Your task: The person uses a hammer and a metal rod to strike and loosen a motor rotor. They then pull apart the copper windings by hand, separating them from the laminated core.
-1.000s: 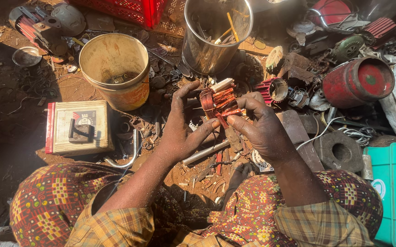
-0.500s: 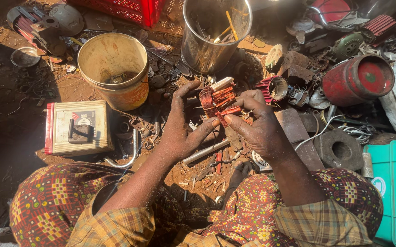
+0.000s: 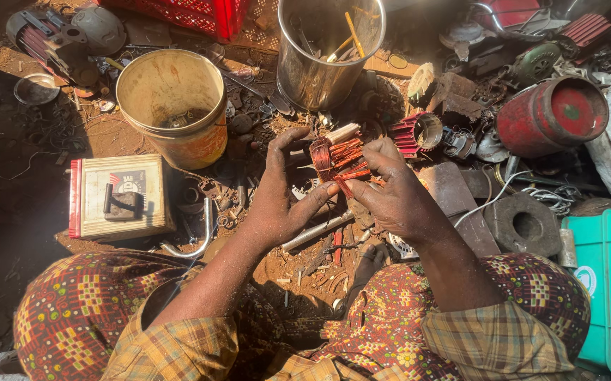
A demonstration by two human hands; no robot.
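Copper coil (image 3: 337, 161) held in both hands, partly pulled loose.
Left hand (image 3: 282, 200) pinches it at 9 o'clock, right hand (image 3: 395, 195) grips strands at 3; most winding remains bundled.

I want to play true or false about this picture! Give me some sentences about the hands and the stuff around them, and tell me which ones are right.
1. Both hands hold a bundle of copper wire. True: the left hand and the right hand both grip it.
2. The yellow bucket lies tipped on its side. False: it stands upright on the ground.
3. A shiny metal pot stands beyond the hands. True.
4. The red cylinder stands upright. False: it lies on its side.
5. A green crate sits on the person's left. False: it is on their right.
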